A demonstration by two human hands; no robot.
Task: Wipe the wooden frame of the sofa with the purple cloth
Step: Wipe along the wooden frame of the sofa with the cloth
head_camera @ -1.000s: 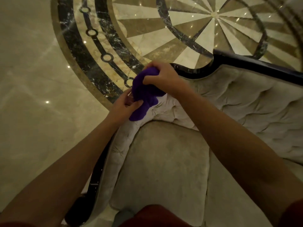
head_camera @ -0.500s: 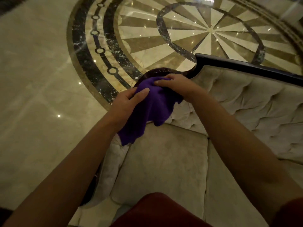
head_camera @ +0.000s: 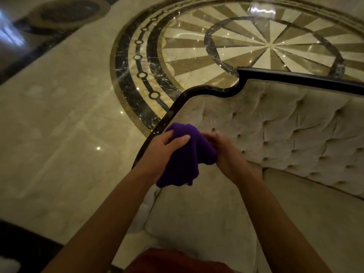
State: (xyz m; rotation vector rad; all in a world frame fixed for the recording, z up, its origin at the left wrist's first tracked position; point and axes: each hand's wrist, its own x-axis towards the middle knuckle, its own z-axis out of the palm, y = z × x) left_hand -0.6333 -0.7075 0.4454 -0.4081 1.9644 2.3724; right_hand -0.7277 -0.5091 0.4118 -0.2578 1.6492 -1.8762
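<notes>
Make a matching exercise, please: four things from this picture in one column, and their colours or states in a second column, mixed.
Column 1:
1. cloth
2. wooden frame
3. sofa back
4. floor

Column 2:
A. pale, button-tufted
B. dark, glossy, curved
C. purple, bunched in both hands
D. shiny marble with a starburst pattern

Pairs: 1-C, 2-B, 3-A, 4-D

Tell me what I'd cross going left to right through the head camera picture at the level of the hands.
Marble floor → dark wooden frame → left hand → purple cloth → right hand → tufted sofa back.
</notes>
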